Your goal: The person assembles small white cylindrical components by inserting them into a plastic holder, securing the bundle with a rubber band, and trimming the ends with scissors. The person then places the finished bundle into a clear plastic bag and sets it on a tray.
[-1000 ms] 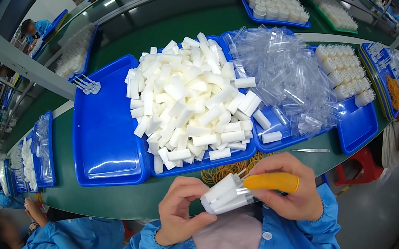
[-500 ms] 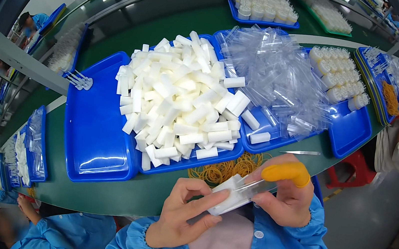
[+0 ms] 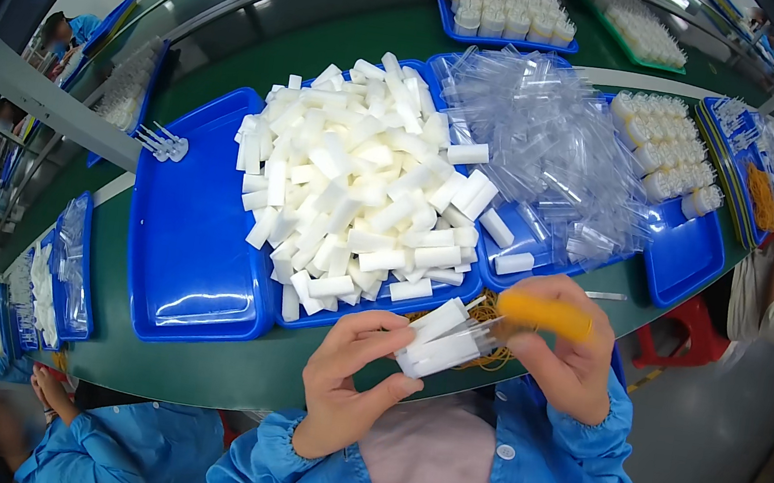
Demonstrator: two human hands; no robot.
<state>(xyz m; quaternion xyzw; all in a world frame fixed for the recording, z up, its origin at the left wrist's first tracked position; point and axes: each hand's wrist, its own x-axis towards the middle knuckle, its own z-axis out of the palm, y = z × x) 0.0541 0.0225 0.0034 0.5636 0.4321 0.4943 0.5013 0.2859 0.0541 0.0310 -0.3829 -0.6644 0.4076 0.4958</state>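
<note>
My left hand (image 3: 352, 374) pinches a small bundle of white foam blocks and clear plastic pieces (image 3: 439, 348) between thumb and fingers. At the bundle's far right end, thin clear tips point towards my right hand (image 3: 561, 347). That hand wears a yellow finger cot (image 3: 546, 314) and is curled around these tips. It is slightly blurred, and what its fingertips grip is hidden. Beneath the hands, a heap of tan rubber bands (image 3: 495, 358) is partly covered. Just beyond lies a large pile of white foam blocks (image 3: 357, 174) on a blue tray.
Left is a blue tray (image 3: 203, 227) with a few white stemmed parts (image 3: 163, 144) at its corner. Clear plastic pieces (image 3: 556, 147) are heaped right of the foam. Finished-looking bundles (image 3: 664, 141) stand further right. Metal tweezers (image 3: 607, 296) lie near the edge. Co-workers sit on both sides.
The bundle has tilted and moved slightly away from my body, showing its foam blocks side by side. My right hand has shifted from the clear plastic's side up to its thin tips.
</note>
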